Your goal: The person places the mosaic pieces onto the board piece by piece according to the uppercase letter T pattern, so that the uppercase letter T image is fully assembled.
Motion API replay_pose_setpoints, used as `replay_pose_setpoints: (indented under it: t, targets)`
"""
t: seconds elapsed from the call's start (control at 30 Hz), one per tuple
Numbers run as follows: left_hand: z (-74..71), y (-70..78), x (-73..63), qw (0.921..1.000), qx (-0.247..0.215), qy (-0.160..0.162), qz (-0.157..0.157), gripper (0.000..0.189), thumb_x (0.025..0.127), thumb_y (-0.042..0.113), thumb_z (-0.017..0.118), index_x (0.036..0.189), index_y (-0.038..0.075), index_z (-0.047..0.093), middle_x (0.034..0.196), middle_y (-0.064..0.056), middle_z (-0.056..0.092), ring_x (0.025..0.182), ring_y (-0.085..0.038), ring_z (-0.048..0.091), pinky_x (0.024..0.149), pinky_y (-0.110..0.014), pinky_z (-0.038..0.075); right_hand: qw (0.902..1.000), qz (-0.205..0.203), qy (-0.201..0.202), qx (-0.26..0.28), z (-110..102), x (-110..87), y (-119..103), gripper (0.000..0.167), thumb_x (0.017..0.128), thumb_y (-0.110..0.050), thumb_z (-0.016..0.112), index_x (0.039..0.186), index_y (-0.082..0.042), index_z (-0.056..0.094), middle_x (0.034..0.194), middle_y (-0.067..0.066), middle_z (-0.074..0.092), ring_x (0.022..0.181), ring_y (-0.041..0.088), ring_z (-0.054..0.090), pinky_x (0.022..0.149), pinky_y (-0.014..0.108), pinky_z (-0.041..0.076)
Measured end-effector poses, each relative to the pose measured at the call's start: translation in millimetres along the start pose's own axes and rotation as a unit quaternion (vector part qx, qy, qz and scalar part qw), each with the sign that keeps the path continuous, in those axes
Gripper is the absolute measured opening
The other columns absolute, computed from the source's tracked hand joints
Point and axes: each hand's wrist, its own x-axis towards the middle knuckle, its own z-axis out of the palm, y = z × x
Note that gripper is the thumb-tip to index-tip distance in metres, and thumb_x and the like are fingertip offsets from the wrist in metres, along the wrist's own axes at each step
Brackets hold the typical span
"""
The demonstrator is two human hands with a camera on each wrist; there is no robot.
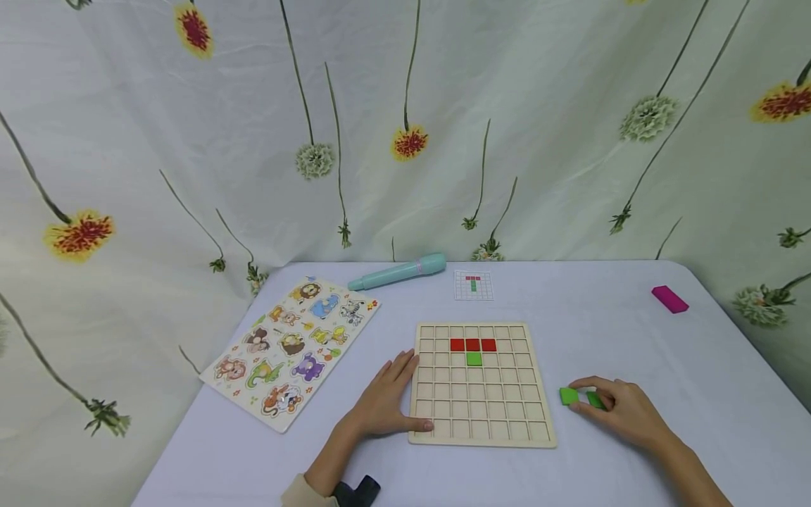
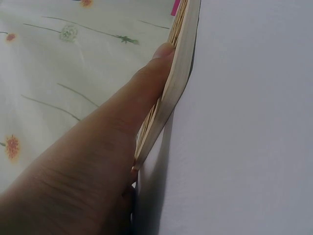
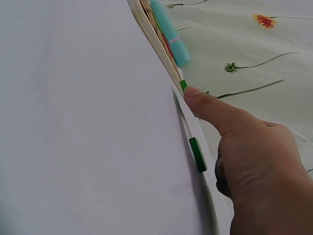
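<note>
A wooden grid board lies flat on the table, with three red tiles side by side and one green tile under the middle one. At the board's left edge rests my left hand, fingers extended along the side and thumb on the lower left corner. My right hand, right of the board, pinches a green square tile between thumb and fingertips. Beneath that hand a second green tile lies on the white cloth; the right wrist view shows its dark green side.
Behind the board is a small pattern card with a red and green T shape. A teal marker-shaped object lies at the back edge. An animal puzzle board sits at the left, a magenta block at the far right.
</note>
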Motion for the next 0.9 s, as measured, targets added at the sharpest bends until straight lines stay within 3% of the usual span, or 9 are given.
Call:
replay_pose_setpoints:
  t: [0.4,0.9]
  targets:
    - [-0.7,-2.0,-0.9,1.0,0.005,0.0,0.0,0.12,0.061,0.082,0.054,0.148,0.01,0.017,0.154,-0.004,0.012,0.14,-0.019,0.006,0.113,-0.037,0.009,0.9993,-0.023,0.026,0.008,5.9,8.2,-7.4,0.029,0.067,-0.02,0.082,0.093,-0.025,0.068,0.055,-0.021,0.02,0.05,-0.005,0.019,0.043,0.016,0.021]
    - [0.5,-0.2,-0.3,1.0,-0.003,0.001,0.001,0.119,0.061,0.081,0.056,0.148,0.009,0.018,0.154,-0.004,0.012,0.14,-0.019,0.007,0.113,-0.038,0.009,0.9985,-0.048,0.008,0.024,43.6,38.9,-38.3,0.03,0.07,-0.033,0.079,0.097,-0.026,0.068,0.053,-0.023,0.023,0.05,-0.003,0.02,0.049,0.018,0.028]
